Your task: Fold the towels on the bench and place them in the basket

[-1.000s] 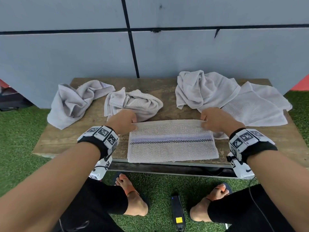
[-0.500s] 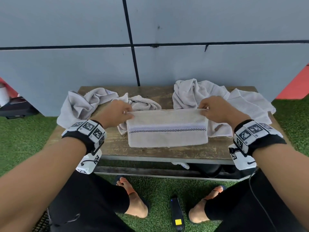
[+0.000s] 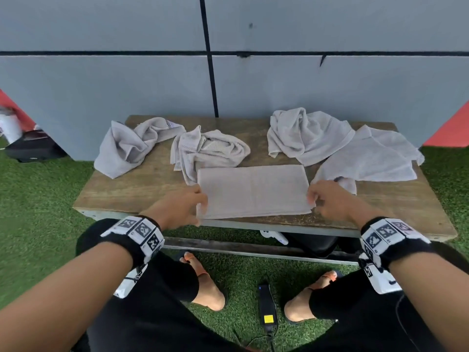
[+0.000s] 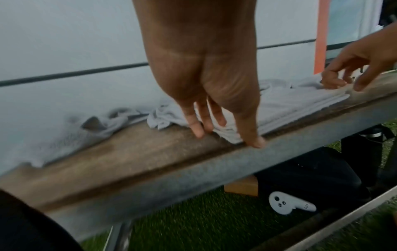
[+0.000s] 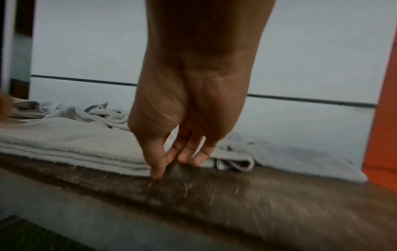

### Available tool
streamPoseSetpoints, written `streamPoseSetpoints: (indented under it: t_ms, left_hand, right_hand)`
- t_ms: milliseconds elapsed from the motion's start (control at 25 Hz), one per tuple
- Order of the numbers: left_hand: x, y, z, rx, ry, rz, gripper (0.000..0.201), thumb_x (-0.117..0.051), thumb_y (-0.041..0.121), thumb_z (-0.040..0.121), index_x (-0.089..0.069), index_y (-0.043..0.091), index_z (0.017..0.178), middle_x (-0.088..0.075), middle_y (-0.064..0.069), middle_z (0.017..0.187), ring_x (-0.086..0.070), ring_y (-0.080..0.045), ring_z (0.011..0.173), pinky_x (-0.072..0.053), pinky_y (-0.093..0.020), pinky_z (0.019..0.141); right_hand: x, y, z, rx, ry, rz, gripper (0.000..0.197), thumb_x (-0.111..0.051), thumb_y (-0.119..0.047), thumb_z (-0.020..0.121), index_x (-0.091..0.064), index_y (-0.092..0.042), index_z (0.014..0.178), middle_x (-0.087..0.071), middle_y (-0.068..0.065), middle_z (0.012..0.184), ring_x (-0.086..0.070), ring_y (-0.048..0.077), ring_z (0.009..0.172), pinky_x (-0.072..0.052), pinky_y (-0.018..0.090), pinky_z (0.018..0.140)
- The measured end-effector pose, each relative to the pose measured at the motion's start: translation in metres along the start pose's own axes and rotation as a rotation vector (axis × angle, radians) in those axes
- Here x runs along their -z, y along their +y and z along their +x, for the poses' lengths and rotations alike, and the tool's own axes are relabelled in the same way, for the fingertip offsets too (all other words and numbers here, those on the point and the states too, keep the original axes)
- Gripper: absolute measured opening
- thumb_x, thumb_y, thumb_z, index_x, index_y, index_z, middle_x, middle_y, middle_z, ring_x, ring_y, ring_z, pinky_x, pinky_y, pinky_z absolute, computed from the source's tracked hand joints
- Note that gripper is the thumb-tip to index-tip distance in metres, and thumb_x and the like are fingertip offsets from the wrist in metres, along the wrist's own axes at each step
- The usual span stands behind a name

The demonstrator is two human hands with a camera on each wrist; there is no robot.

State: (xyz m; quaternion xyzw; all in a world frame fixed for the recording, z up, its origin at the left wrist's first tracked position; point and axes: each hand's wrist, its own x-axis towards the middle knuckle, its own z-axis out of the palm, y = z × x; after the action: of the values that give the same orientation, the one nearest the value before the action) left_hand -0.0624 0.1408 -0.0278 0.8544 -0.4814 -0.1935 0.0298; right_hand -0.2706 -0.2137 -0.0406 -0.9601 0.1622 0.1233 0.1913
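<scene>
A folded pale grey towel (image 3: pixel 253 191) (image 4: pixel 290 101) (image 5: pixel 64 144) lies flat in several layers at the near edge of the wooden bench (image 3: pixel 132 194). My left hand (image 3: pixel 193 204) (image 4: pixel 225 134) touches its near left corner with straight fingers, thumb on the bench edge. At the near right corner my right hand (image 3: pixel 314 199) (image 5: pixel 171 163) has loose fingers, with the thumb tip on the wood beside the towel. Crumpled towels (image 3: pixel 132 146) (image 3: pixel 210 151) (image 3: pixel 304 133) (image 3: pixel 368 158) lie along the back. No basket is in view.
A grey panelled wall (image 3: pixel 152 85) stands right behind the bench. Under the bench lie a white controller (image 4: pixel 287 205) and a dark bag (image 4: pixel 311 178). A black charger (image 3: pixel 266 308) lies on the artificial grass between my sandalled feet.
The towel's far edge was lifted and brought towards me, folding it over so the striped band is hidden. Both hands moved from the far corners to the near corners and loosened.
</scene>
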Motion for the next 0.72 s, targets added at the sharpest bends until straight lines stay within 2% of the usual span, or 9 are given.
streamPoseSetpoints:
  t_ms: [40,80,160,240,320,400,480,600,720]
  left_hand:
    - [-0.008,0.002,-0.001,0.029,-0.05,-0.051,0.033,-0.076,0.042,0.08,-0.053,0.032,0.101,-0.049,0.011,0.109,-0.054,-0.013,0.091,-0.049,-0.037,0.08]
    - [-0.012,0.002,0.0,0.073,-0.043,-0.114,0.032,-0.072,0.048,0.081,-0.052,0.03,0.1,-0.051,0.011,0.106,-0.055,-0.011,0.088,-0.049,-0.036,0.078]
    - [-0.013,0.005,0.004,0.189,0.031,-0.179,0.031,-0.059,0.056,0.089,-0.052,0.026,0.091,-0.059,0.007,0.096,-0.057,-0.011,0.081,-0.051,-0.037,0.075]
    - [-0.014,0.007,0.012,0.298,0.027,-0.169,0.044,-0.047,0.059,0.094,-0.054,0.018,0.081,-0.061,0.002,0.082,-0.058,-0.014,0.073,-0.047,-0.035,0.068]
    - [-0.016,0.01,0.017,0.368,0.01,-0.14,0.055,-0.047,0.06,0.094,-0.051,0.012,0.068,-0.055,0.0,0.065,-0.054,-0.018,0.059,-0.041,-0.031,0.059]
    - [-0.017,0.013,0.021,0.405,0.024,-0.133,0.055,-0.053,0.055,0.093,-0.039,0.015,0.058,-0.039,0.002,0.051,-0.041,-0.017,0.045,-0.033,-0.028,0.052]
    - [-0.016,0.015,0.025,0.374,0.027,-0.144,0.054,-0.057,0.046,0.093,-0.033,0.016,0.055,-0.029,0.004,0.046,-0.033,-0.017,0.041,-0.028,-0.026,0.048]
    - [-0.014,0.014,0.028,0.344,0.051,-0.191,0.05,-0.061,0.035,0.09,-0.03,0.017,0.055,-0.026,0.004,0.046,-0.03,-0.018,0.042,-0.031,-0.026,0.051]
    - [-0.008,0.011,0.027,0.337,0.099,-0.232,0.048,-0.063,0.026,0.085,-0.029,0.018,0.052,-0.026,0.003,0.044,-0.03,-0.018,0.044,-0.03,-0.026,0.05]
  right_hand:
    - [-0.007,0.001,-0.003,-0.006,-0.024,0.048,0.031,-0.065,-0.002,0.078,-0.054,-0.031,0.08,-0.052,-0.011,0.092,-0.055,0.02,0.093,-0.041,0.029,0.079]
    - [-0.01,0.0,-0.006,-0.022,0.003,0.113,0.024,-0.063,-0.003,0.079,-0.054,-0.026,0.083,-0.054,-0.01,0.09,-0.056,0.021,0.09,-0.043,0.031,0.078]
    - [-0.011,-0.002,-0.005,-0.134,0.116,0.196,0.009,-0.063,-0.014,0.084,-0.054,-0.015,0.084,-0.059,0.0,0.083,-0.059,0.026,0.081,-0.049,0.039,0.074]
    - [-0.01,-0.004,0.0,-0.228,0.16,0.182,0.025,-0.061,-0.028,0.088,-0.05,-0.013,0.073,-0.059,0.005,0.07,-0.06,0.027,0.069,-0.048,0.038,0.067]
    - [-0.012,-0.009,0.005,-0.278,0.121,0.176,0.039,-0.062,-0.037,0.09,-0.043,-0.016,0.063,-0.052,0.004,0.06,-0.054,0.024,0.058,-0.043,0.035,0.06]
    - [-0.015,-0.011,0.007,-0.318,0.106,0.202,0.042,-0.065,-0.036,0.09,-0.041,-0.016,0.061,-0.047,0.002,0.057,-0.047,0.021,0.053,-0.039,0.032,0.057]
    - [-0.016,-0.009,0.009,-0.36,0.113,0.199,0.041,-0.065,-0.04,0.089,-0.043,-0.017,0.063,-0.049,0.002,0.061,-0.05,0.022,0.055,-0.042,0.033,0.059]
    - [-0.015,-0.008,0.01,-0.389,0.089,0.164,0.042,-0.064,-0.047,0.087,-0.042,-0.02,0.063,-0.049,0.0,0.062,-0.05,0.023,0.058,-0.045,0.036,0.063]
    - [-0.009,-0.008,0.011,-0.37,0.059,0.196,0.044,-0.067,-0.036,0.087,-0.04,-0.018,0.058,-0.044,-0.001,0.053,-0.045,0.02,0.05,-0.042,0.032,0.06]
